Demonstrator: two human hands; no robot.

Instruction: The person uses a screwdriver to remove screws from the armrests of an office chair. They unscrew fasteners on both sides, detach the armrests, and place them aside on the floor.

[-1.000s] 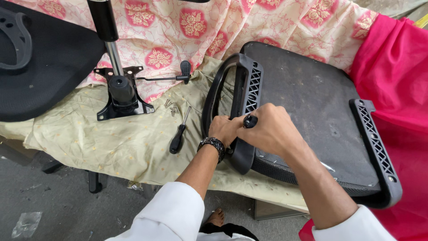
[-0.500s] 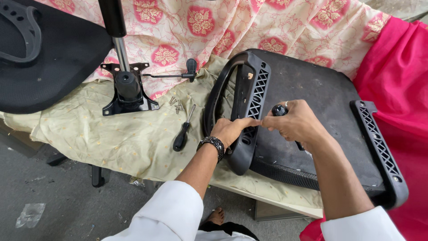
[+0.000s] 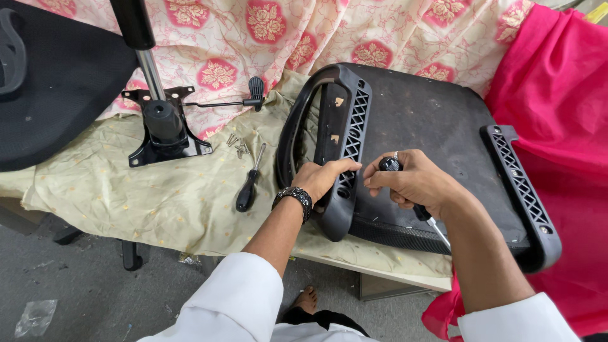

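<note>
An upturned black chair seat (image 3: 430, 133) lies on the cloth-covered table. A black armrest (image 3: 345, 126) with a lattice side stands on its left edge, and a second armrest (image 3: 519, 183) sits on its right edge. My left hand (image 3: 323, 178), with a dark wristwatch, rests on the lower part of the left armrest. My right hand (image 3: 411, 180) is closed around the black handle of a screwdriver (image 3: 405, 190), whose metal shaft points back toward me under my wrist. The hand hovers over the seat, just right of the left armrest.
A second black-handled screwdriver (image 3: 248, 187) and several loose screws (image 3: 239, 147) lie on the beige cloth. A chair tilt mechanism with gas cylinder (image 3: 161, 123) and lever (image 3: 253, 101) stands behind them. A black mesh backrest (image 3: 57, 82) is at far left. Pink cloth (image 3: 563, 101) covers the right.
My right hand has lifted off the left armrest and drawn back over the seat with the screwdriver. My left hand stays on the armrest.
</note>
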